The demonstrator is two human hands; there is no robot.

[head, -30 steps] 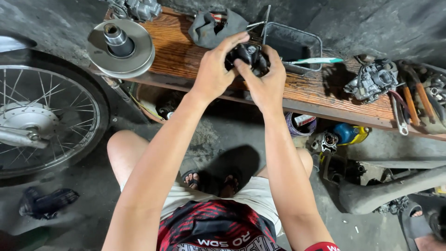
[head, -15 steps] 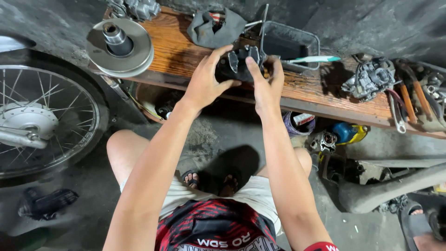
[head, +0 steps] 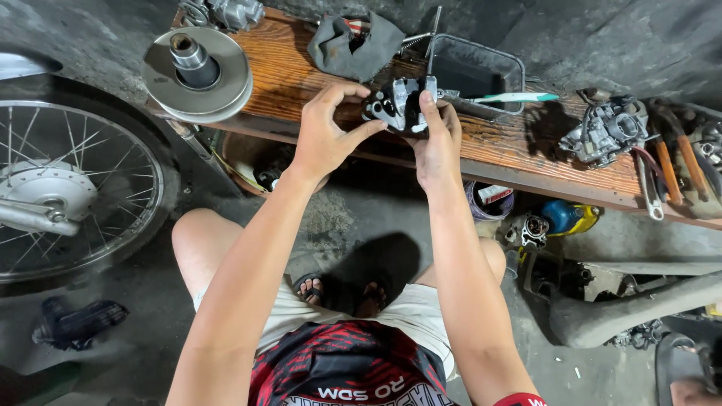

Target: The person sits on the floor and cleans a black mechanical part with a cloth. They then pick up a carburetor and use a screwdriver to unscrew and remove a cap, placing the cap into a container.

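While both hands grip it, left hand (head: 325,135) and right hand (head: 435,139) clamped on either end, the blocky cast-metal engine part (head: 397,105) sits over the worn wooden table (head: 301,71), long axis left-right, beside a black tray (head: 481,71).

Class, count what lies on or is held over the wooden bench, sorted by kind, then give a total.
Carburetors: 2 (held, loose)
Pulley: 1
Rag: 1
Tray: 1
Toothbrush: 1
Total: 6

Motorbike repair workshop: spoked wheel (head: 68,188), clutch pulley (head: 197,74) and carburetor (head: 608,131) on a worn wooden bench (head: 301,75), pliers (head: 677,165), grimy concrete floor (head: 353,218).
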